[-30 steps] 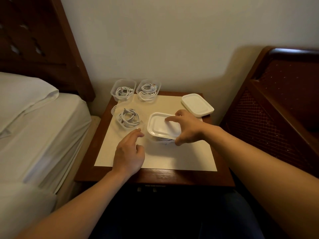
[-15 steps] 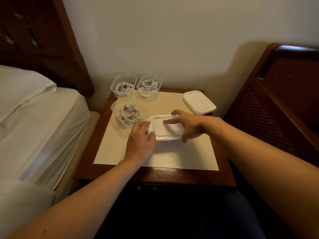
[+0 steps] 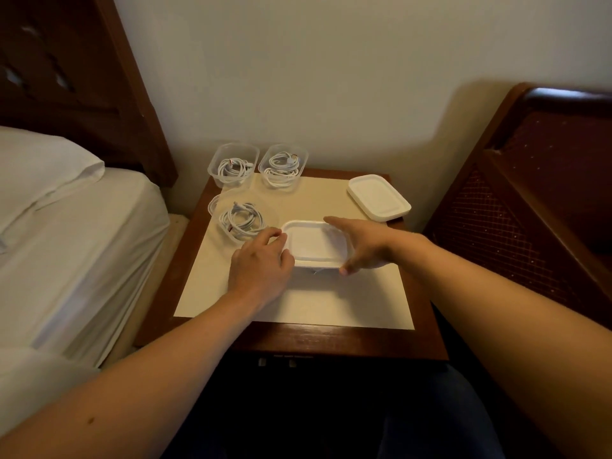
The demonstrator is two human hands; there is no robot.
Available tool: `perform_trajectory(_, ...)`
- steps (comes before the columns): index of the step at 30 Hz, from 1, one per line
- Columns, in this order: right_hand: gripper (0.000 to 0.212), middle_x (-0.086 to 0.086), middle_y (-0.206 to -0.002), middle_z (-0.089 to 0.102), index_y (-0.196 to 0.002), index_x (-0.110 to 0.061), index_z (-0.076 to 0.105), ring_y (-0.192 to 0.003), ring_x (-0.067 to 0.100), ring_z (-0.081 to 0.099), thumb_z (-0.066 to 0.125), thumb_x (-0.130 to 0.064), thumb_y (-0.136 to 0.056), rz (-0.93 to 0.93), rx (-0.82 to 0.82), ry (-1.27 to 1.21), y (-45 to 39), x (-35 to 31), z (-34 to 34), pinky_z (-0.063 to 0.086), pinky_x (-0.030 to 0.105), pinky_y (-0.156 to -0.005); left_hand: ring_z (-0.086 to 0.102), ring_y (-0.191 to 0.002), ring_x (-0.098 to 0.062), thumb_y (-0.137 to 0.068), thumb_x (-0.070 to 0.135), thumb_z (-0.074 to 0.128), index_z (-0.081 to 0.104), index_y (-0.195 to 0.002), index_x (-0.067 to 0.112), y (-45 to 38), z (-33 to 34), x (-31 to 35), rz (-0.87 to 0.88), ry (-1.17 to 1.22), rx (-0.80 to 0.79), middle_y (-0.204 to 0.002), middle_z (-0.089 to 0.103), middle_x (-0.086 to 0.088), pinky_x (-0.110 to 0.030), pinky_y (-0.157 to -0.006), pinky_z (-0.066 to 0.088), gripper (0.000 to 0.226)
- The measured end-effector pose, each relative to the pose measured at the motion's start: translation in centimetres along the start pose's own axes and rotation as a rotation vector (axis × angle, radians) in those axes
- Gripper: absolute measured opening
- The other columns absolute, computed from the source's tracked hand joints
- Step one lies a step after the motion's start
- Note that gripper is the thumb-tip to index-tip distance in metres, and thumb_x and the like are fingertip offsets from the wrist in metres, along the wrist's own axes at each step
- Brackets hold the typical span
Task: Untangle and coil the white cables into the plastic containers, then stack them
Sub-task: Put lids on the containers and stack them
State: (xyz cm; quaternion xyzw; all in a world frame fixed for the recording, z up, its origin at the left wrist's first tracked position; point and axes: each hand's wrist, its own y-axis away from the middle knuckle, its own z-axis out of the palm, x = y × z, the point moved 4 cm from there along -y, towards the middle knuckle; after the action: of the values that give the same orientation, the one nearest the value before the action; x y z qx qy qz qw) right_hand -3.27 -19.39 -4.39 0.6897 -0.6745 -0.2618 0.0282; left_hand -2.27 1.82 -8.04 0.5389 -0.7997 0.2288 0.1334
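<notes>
Both hands, left hand (image 3: 261,265) and right hand (image 3: 361,245), gripping lidded container (image 3: 314,245), three open containers (image 3: 243,217) holding coiled cables (image 3: 280,165), spare lid (image 3: 377,197) on nightstand (image 3: 331,336)

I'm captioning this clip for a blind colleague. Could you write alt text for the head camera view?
Both hands, left hand and right hand, grip a lidded container on a bedside table. Three open containers hold coiled white cables; spare lids lie behind right.

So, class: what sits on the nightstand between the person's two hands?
In the head view, the lidded container sits between them: left hand grips its left edge, right hand its right.
</notes>
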Motion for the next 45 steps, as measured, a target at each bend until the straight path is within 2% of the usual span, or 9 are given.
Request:
perform_trajectory(11,0.102,-0.004,-0.166,0.024,-0.160,-0.030,0.023,-0.150,0.022,0.026,0.086,-0.033,-0.079,-0.058,0.090,-0.308,0.1,-0.5,-0.4,0.023,0.041,-0.121,0.056,-0.121,-0.021,-0.095,0.023,0.059,0.073,-0.118,0.021,-0.8,-1.5,-1.7,-0.002,0.016,0.137,-0.133,0.063,0.003,-0.043,-0.101,0.047,0.027)
perform_trajectory(17,0.047,0.005,-0.150,0.049,-0.144,-0.018,0.052,-0.131,0.027,0.051,0.059,-0.034,-0.101,0.136,0.490,-0.490,-1.9,1.3,-2.0,0.042,0.039,-0.107,0.044,-0.134,-0.028,-0.093,0.026,0.057,0.067,-0.124,0.026,-3.3,-1.7,-3.3,-0.036,-0.095,0.155,-0.144,0.053,-0.001,-0.053,-0.108,0.034,0.033)
perform_trajectory(20,0.039,0.006,-0.142,0.056,-0.142,-0.019,0.054,-0.125,0.027,0.054,0.054,-0.026,-0.103,0.262,0.610,-0.461,-3.6,3.5,-2.6,0.045,0.038,-0.102,0.031,-0.144,-0.029,-0.095,0.037,0.046,0.058,-0.136,0.030,-5.3,-1.3,-4.2,-0.095,-0.154,0.110,-0.155,0.041,-0.003,-0.056,-0.115,0.023,0.043)
perform_trajectory(24,0.051,0.008,-0.158,0.035,-0.151,-0.026,0.041,-0.148,0.036,0.024,0.051,-0.035,-0.102,0.444,0.520,-0.242,-6.1,6.5,-3.1,0.024,0.061,-0.118,0.005,-0.153,-0.035,-0.100,0.050,0.034,0.034,-0.153,0.037,-7.6,-0.2,-5.0,-0.204,-0.222,-0.016,-0.167,0.014,-0.005,-0.059,-0.120,0.002,0.054)
perform_trajectory(26,0.056,0.010,-0.167,0.015,-0.155,-0.028,0.031,-0.154,0.042,0.001,0.046,-0.045,-0.104,0.507,0.443,-0.169,-6.8,7.4,-3.1,0.006,0.065,-0.119,0.001,-0.154,-0.036,-0.102,0.053,0.031,0.029,-0.156,0.037,-8.2,0.2,-4.9,-0.222,-0.222,-0.047,-0.169,0.009,-0.005,-0.060,-0.120,-0.001,0.056)
perform_trajectory(29,0.067,0.012,-0.169,-0.003,-0.158,-0.032,0.019,-0.152,0.046,-0.009,0.042,-0.057,-0.101,0.547,0.360,-0.094,-7.7,8.4,-3.0,0.000,0.068,-0.118,0.001,-0.155,-0.034,-0.103,0.053,0.029,0.028,-0.157,0.036,-8.7,0.8,-4.8,-0.218,-0.225,-0.045,-0.169,0.008,-0.005,-0.060,-0.120,-0.001,0.056)
perform_trajectory(34,0.078,0.018,-0.168,-0.009,-0.159,-0.036,0.011,-0.153,0.044,-0.005,0.051,-0.059,-0.096,0.567,0.268,-0.133,-9.1,9.6,-2.3,0.005,0.067,-0.118,0.005,-0.155,-0.033,-0.103,0.052,0.031,0.035,-0.153,0.035,-9.0,1.2,-4.6,-0.230,-0.209,0.002,-0.169,0.013,-0.004,-0.059,-0.121,0.000,0.054)
perform_trajectory(39,0.066,0.015,-0.163,0.019,-0.151,-0.037,0.032,-0.149,0.043,0.012,0.048,-0.065,-0.093,0.590,0.373,-0.063,-9.3,9.9,-3.1,0.013,0.064,-0.117,0.005,-0.155,-0.031,-0.103,0.050,0.032,0.038,-0.151,0.035,-9.2,1.3,-4.3,-0.235,-0.188,0.013,-0.169,0.013,-0.003,-0.059,-0.121,0.000,0.051)
perform_trajectory(45,0.065,0.016,-0.158,0.023,-0.148,-0.034,0.040,-0.143,0.043,0.027,0.055,-0.063,-0.092,0.510,0.382,-0.085,-9.1,9.2,-3.3,0.020,0.061,-0.117,0.018,-0.151,-0.028,-0.101,0.041,0.043,0.054,-0.140,0.031,-9.4,0.8,-3.6,-0.245,-0.027,0.148,-0.165,0.025,-0.001,-0.056,-0.119,0.011,0.041)
